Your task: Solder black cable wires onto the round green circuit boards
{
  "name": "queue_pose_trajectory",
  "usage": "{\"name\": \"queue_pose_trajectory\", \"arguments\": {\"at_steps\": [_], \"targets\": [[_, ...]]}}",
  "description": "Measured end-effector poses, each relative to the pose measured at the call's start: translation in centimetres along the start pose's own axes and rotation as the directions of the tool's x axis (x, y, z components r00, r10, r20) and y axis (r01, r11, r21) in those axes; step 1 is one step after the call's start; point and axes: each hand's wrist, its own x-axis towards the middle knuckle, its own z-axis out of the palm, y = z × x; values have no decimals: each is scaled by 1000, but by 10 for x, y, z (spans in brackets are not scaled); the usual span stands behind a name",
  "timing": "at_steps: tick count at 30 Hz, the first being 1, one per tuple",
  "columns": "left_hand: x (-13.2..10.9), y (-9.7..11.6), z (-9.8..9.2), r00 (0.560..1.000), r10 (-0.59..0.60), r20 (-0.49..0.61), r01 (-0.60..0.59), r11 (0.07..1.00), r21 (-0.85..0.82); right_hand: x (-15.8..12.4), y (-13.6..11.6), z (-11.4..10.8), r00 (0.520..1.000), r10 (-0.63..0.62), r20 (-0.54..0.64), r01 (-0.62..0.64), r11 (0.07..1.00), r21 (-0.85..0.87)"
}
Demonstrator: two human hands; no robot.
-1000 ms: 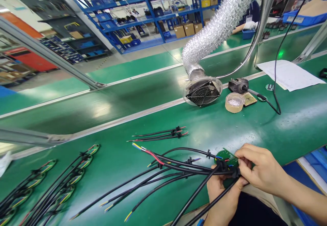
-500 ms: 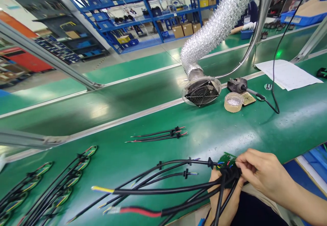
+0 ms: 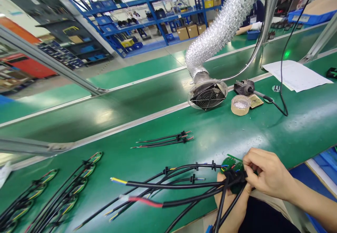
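Observation:
My left hand [image 3: 233, 205] is closed from below around a bundle of round green circuit boards [image 3: 228, 163] with black cables [image 3: 181, 202] attached. The cables fan out to the left; one ends in a yellow and blue tip, another in a red section. My right hand [image 3: 267, 171] is closed in a pinch at the boards' right edge. A thin green strip [image 3: 233, 157] sticks out leftward from its fingertips. What lies under those fingers is hidden. Several thinner cables with black grommets [image 3: 193, 179] lie on the bench beside the bundle.
Three short cables [image 3: 168, 140] lie mid-bench. Rows of wired boards [image 3: 70, 205] are at the left. Beyond are a fan hood [image 3: 209, 96] on a foil duct, a tape roll [image 3: 240, 105], a soldering iron [image 3: 259, 94] with a trailing cord, and papers [image 3: 296, 75].
The bundled cables' loose ends have swung to the right and slightly up. The boards have shifted a little left and spread apart, while my right hand keeps its pinch beside them.

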Motion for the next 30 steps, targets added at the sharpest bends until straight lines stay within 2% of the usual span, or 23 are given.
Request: {"name": "queue_pose_trajectory", "arguments": {"at_steps": [6,10,13,17,22,25,30], "targets": [[-2,-10,0,997,-71,8,71,988,-137,1,4,-10,976,174,131,-201,953,227],[-4,-5,-4,999,-30,29,35,986,-164,2,13,-12,927,268,261,-356,848,393],[-2,3,-5,994,-9,109,33,976,-215,1,23,-8,877,313,364,-464,745,480],[2,11,-7,984,-9,176,52,968,-244,2,24,-9,831,354,430,-546,668,505],[1,8,-9,992,-16,124,41,979,-201,3,7,-19,826,370,425,-550,694,465],[3,5,-12,987,-104,125,135,954,-267,1,3,-15,810,379,446,-574,667,476],[12,3,-11,928,-305,213,371,805,-464,-5,1,6,782,381,494,-619,568,542]]}}
